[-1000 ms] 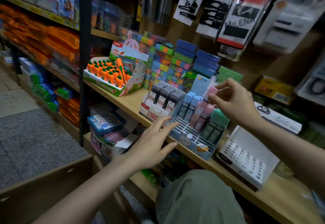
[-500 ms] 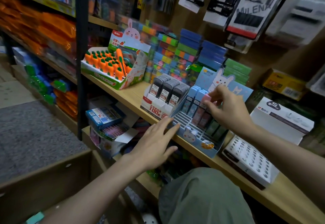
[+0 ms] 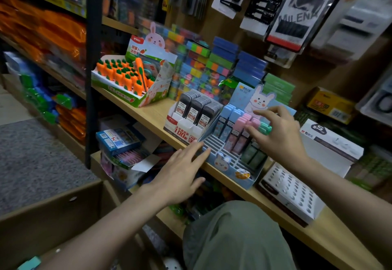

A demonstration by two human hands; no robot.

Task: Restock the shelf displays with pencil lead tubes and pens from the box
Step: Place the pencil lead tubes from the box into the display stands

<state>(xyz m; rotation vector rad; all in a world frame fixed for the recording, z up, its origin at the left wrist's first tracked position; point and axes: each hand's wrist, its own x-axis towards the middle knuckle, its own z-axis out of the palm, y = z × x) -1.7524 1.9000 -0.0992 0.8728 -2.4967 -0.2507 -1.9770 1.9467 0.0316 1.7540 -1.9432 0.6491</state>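
Note:
A blue bunny display box [image 3: 231, 170] stands on the wooden shelf [image 3: 148, 112] and holds rows of blue [image 3: 232, 112], pink [image 3: 247, 120] and green lead tubes [image 3: 266, 128]; its front slots are bare. My right hand [image 3: 277, 136] hovers over the pink and green rows with fingers spread, the fingertips at the tube tops, nothing gripped. My left hand [image 3: 180, 170] lies flat, its straight fingers touching the box's front left corner. Beside it, a white and red display [image 3: 186, 131] carries dark lead tubes.
A brown cardboard box [image 3: 53, 206] sits low at the left. A white tray with round holes [image 3: 290, 191] and a white carton [image 3: 331, 142] stand to the right. A carrot display [image 3: 127, 74] is at the shelf's left. My knee [image 3: 233, 238] is below the shelf edge.
My right hand lowered a pink tube into the pink row and let it go; its fingers are now spread. My left hand stayed at the box's front corner.

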